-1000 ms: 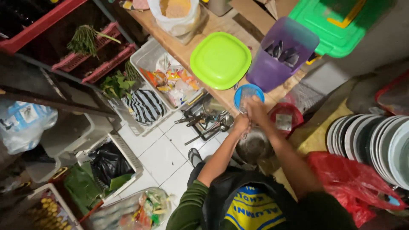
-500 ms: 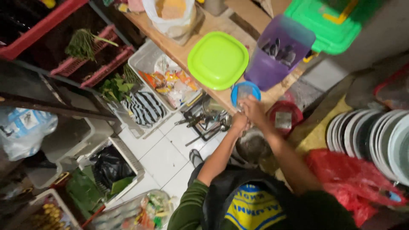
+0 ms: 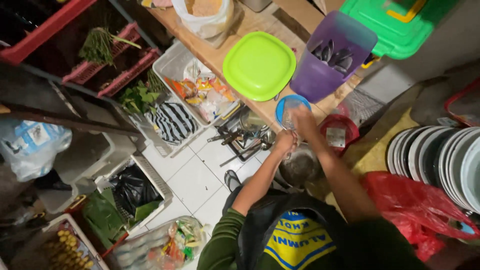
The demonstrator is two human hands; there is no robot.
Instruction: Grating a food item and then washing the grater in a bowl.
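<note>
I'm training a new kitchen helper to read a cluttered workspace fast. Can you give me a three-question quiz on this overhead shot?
1. True or false: the lime-green square lid lies flat on the wooden counter.
2. What fills the purple container? A) dark spoons B) green leaves C) white plates
3. Fill in: the right hand is at the small round ____ strainer, with the left hand just below it.

Key: 1 true; 2 A; 3 blue.
</note>
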